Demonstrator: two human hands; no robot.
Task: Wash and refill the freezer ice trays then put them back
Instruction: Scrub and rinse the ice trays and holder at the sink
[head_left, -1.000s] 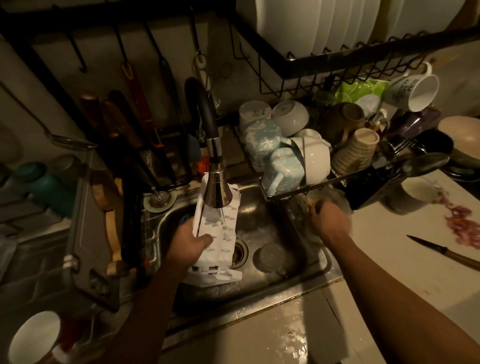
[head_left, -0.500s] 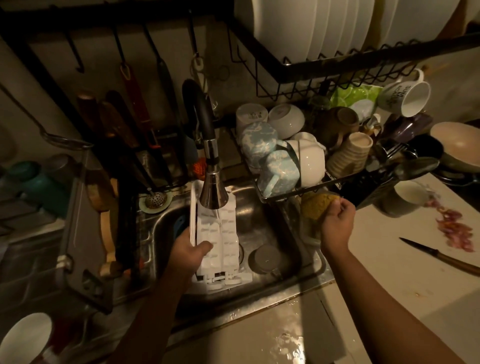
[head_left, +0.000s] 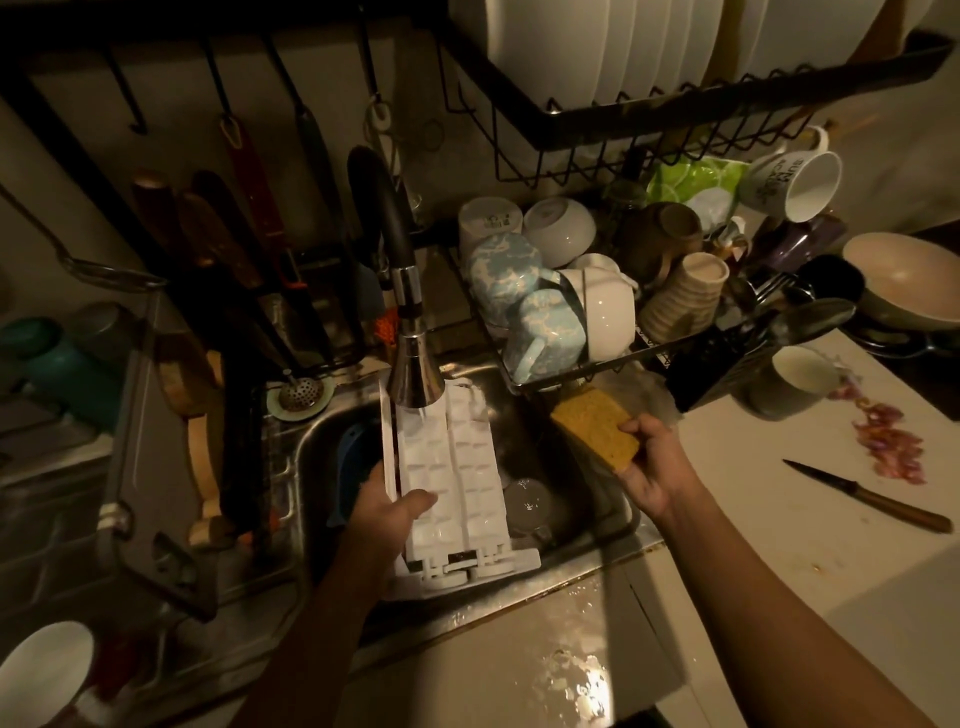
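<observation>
Ice tray (head_left: 457, 467) lies in left grip (head_left: 389, 514); sponge (head_left: 592, 426) in right grip (head_left: 654, 467).

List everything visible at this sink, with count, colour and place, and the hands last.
ice tray: one, white, held over the sink beneath the faucet
faucet: one, black neck with a chrome head, behind the sink
sink: one, steel, centre
sponge: one, yellow, at the sink's right edge
glass: one, clear, in the sink right of the tray
plates: several, white, upper rack
mugs and bowls: many, white, blue-patterned and brown, lower rack
knife: one, brown handle, right counter
chopped bits: small pile, purple, right counter
hanging utensils: several, dark, left wall
left hand: grips the tray's left edge
right hand: holds the sponge
</observation>
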